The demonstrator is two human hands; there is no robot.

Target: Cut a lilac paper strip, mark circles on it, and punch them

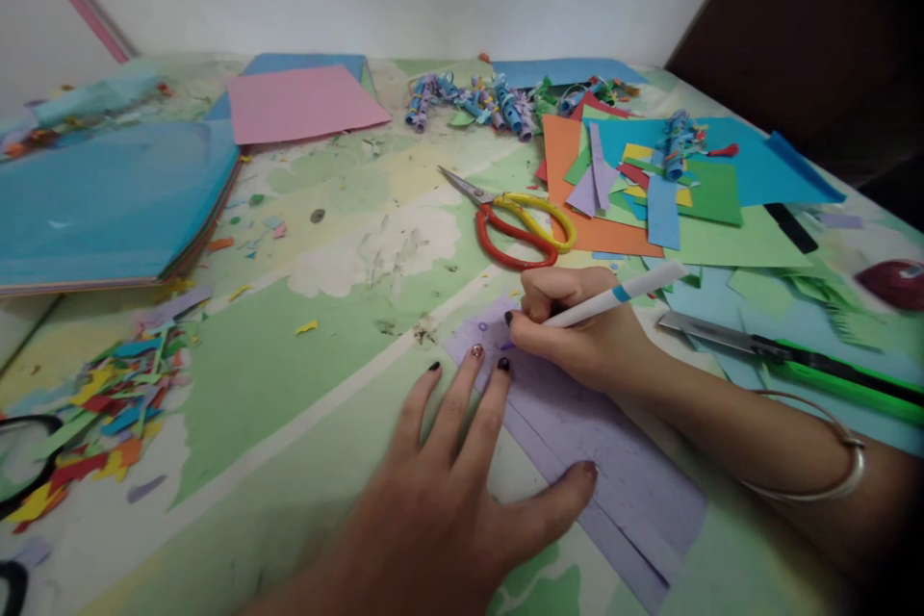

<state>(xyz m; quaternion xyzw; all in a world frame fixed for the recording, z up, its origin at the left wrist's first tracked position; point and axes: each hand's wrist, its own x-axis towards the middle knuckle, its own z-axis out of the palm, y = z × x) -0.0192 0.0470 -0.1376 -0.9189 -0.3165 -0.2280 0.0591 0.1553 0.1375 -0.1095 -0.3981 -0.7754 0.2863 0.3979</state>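
Observation:
A strip of purple paper [613,443] lies slantwise on the table, with a small ring drawn near its far end. My left hand [462,472] rests flat with fingers spread; its fingertips and thumb touch the paper. Between the thumb and fingers of my right hand [577,327] is a white felt-tip pen [621,294] with a blue band. The pen's tip meets the paper near the ring, just beyond my left fingertips. Scissors [516,221] with one red and one yellow handle lie beyond my right hand, blades apart.
Colourful paper scraps [108,414] and black-handled scissors [33,462] lie at left, near a stack of blue sheets [108,202]. Pink paper [303,104] and curled paper rolls [505,106] are at the back. A green utility knife [815,361] lies beside my right forearm.

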